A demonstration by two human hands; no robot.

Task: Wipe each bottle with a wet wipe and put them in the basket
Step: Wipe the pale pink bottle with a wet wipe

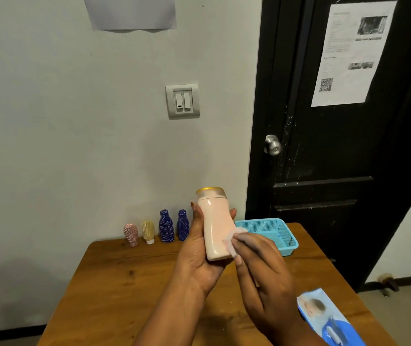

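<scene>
My left hand (199,248) grips the pale pink bottle (215,228) and holds it upright in the air, just left of the blue basket (259,221) and a little nearer to me. The thumb is on one side of the bottle and the fingertips are on the other. My right hand (261,265) pinches the wet wipe (231,242) and presses it on the lower part of the bottle.

I think the main danger is a slip. The bottle looks smooth and the wipe makes it wet, so a hard push from the right hand can turn it or drive it out of the left grip. The surface under my left palm and the gold cap can also be missed.

Four small bottles (166,227) stand in a row left of the basket, and a careless swing could knock them over. The pack of wipes (329,318) lies at the worktop (124,283) edge, nearer to me than the basket, where my right arm could push it off.
</scene>
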